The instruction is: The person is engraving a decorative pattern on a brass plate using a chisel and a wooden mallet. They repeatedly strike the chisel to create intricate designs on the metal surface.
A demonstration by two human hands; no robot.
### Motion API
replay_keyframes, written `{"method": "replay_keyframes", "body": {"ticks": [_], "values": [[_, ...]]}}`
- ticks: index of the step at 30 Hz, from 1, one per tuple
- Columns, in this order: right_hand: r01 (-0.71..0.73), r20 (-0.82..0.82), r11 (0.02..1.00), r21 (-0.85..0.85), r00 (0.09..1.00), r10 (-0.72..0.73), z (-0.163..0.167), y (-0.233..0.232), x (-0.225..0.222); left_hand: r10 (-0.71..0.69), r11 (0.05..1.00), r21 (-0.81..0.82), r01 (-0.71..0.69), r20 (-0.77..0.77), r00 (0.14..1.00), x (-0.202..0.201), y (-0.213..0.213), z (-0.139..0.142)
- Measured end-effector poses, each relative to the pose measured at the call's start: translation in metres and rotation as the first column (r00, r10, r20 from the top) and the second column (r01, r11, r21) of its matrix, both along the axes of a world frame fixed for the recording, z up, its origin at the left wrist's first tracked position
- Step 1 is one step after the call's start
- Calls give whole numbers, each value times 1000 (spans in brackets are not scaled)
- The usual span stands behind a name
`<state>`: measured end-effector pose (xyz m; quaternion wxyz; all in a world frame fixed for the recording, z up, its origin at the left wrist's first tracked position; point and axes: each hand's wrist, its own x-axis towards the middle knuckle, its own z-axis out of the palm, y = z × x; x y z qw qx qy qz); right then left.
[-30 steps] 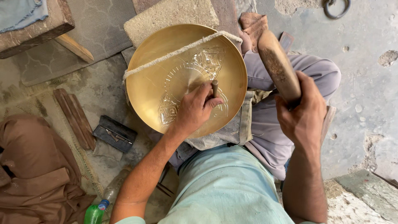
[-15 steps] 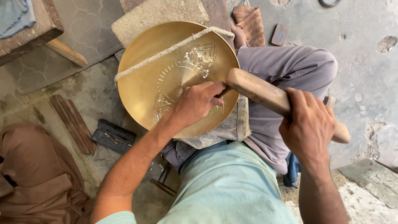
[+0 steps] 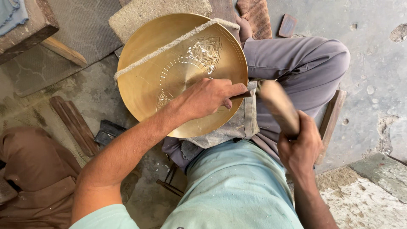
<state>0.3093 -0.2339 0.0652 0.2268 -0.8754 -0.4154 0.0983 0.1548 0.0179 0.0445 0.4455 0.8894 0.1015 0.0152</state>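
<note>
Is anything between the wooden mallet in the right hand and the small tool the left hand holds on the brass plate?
Nothing visible: the blurred wooden mallet in the right hand sits just right of the small tool pinched by the left hand on the round brass plate.

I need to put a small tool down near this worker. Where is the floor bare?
Bare concrete floor lies right of the bent knee. The mat between the wooden block and stone slab is also bare. It is crowded around the brass plate, left hand, right hand and mallet.
</note>
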Motion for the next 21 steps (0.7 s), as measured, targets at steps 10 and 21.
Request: {"method": "replay_keyframes", "body": {"ticks": [10, 21], "values": [[32, -9, 992, -125, 999, -34, -18, -15, -1, -56, 998, -37, 54, -69, 996, -5, 5, 0], [70, -198, 997, -32, 977, -75, -23, -6, 1, -72, 997, -22, 71, -80, 994, -10, 11, 2]]}}
